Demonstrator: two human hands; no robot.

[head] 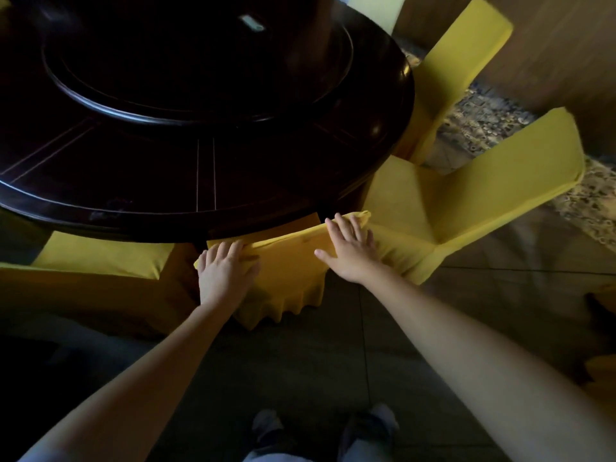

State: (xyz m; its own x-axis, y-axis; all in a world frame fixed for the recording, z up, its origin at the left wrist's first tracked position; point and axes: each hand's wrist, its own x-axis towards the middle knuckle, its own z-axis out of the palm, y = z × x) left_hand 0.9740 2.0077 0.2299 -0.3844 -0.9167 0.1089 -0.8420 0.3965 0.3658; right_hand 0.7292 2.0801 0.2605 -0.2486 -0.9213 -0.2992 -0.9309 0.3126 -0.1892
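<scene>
On chair cover [290,261]: right hand [348,248] pressed flat

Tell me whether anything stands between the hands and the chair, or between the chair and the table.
Nothing visible does. The left hand grips the chair top, and the right hand rests flat on it. No object shows between the chair and the table rim; the space under the table is hidden.

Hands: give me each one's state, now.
Left hand: grips the chair back.
Right hand: open, flat on the chair back.
</scene>
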